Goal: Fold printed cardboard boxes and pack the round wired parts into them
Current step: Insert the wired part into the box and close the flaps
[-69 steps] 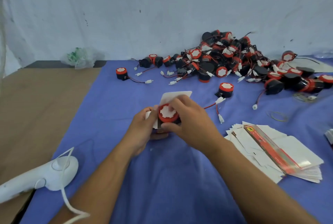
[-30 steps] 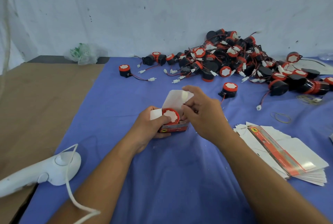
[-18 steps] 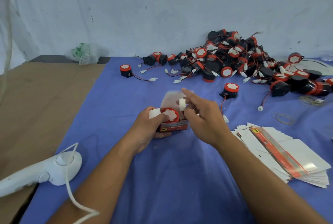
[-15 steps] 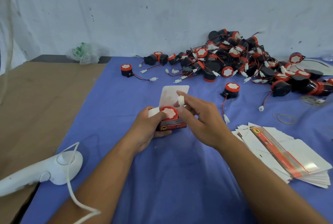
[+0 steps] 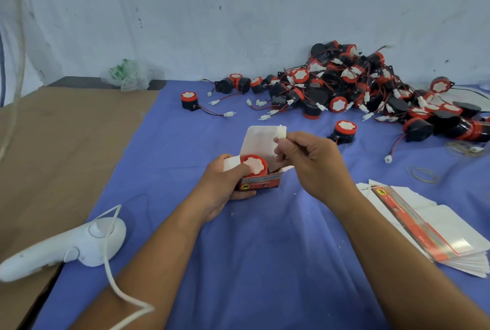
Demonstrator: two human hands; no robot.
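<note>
Blue cloth point(image 5: 265, 263) covers most of the surface; bare brown board point(image 5: 66, 144) runs along the left edge.

Pile point(image 5: 358, 85) of black-and-red round parts with red wires and white plugs sits at the far right, against the wall. A few strays lie toward the far middle, 1 point(image 5: 189, 100) apart on the left of them, 1 more point(image 5: 344, 130) nearer, just beyond the right hand.

Stack of flat boxes point(image 5: 437, 231), unfolded, lies at the right edge, near side. White controller point(image 5: 66, 247) with its cord rests at the left edge, half on cloth, half on board. Plastic bag point(image 5: 130, 75) sits at the far edge by the wall.

Left hand point(image 5: 222, 183) grasps the box point(image 5: 261, 183) at the centre of the cloth, fingers wrapped round its left side, thumb up at the rim. Box stands upright, folded, lid flap up at the back, side flaps out. Part point(image 5: 253, 165) sits inside, red-and-white face up, roughly level with the opening.

Right hand point(image 5: 313, 162) pinches the white plug point(image 5: 282, 133) between thumb and fingertips, held above the box, in front of the lid flap. Wire from plug to part is mostly hidden.

Rubber bands point(image 5: 421, 173) lie loose beyond the stack.

Progress, as judged: 1 box folded and loaded, not closed. Left for this box: tuck wire and plug in, fold side flaps, shut lid. No finished box in view. Big pile and thick stack suggest the job is early or far from done.
</note>
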